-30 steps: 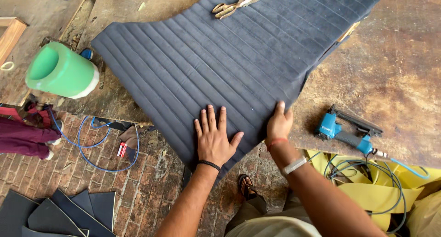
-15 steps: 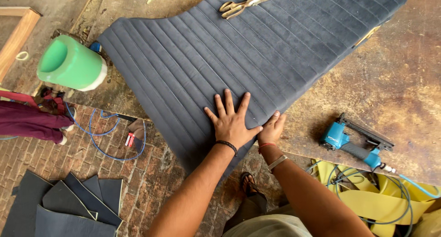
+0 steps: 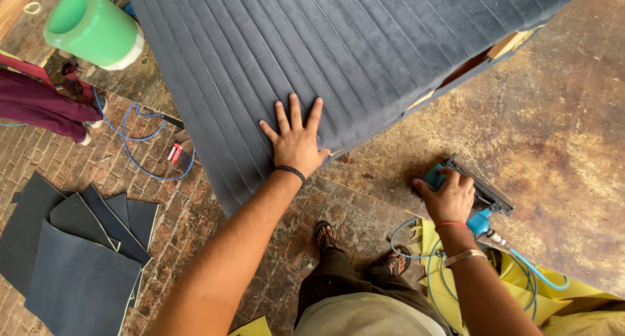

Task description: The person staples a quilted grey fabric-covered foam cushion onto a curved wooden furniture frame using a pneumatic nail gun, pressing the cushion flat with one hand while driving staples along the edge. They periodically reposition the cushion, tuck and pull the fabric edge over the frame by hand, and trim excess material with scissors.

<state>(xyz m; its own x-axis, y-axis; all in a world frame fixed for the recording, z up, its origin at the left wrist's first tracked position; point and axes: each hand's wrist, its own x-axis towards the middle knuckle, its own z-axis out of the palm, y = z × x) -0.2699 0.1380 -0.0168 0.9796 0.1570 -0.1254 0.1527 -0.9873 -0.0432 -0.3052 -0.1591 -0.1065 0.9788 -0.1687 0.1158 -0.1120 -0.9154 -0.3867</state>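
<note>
Fingers [image 3: 294,115] of the left hand [image 3: 297,144] are lying splayed and flat, grasping nothing, on the near corner of the ribbed grey upholstered panel [image 3: 338,43], while the right hand [image 3: 450,196], off to its right, is closing around the blue staple gun [image 3: 478,202] on the worn table [image 3: 560,147].

Our left hand [image 3: 296,143] presses flat on the ribbed grey upholstery panel [image 3: 312,56] mid-frame; our right hand [image 3: 449,196] grips the blue staple gun [image 3: 472,193] lower right
</note>
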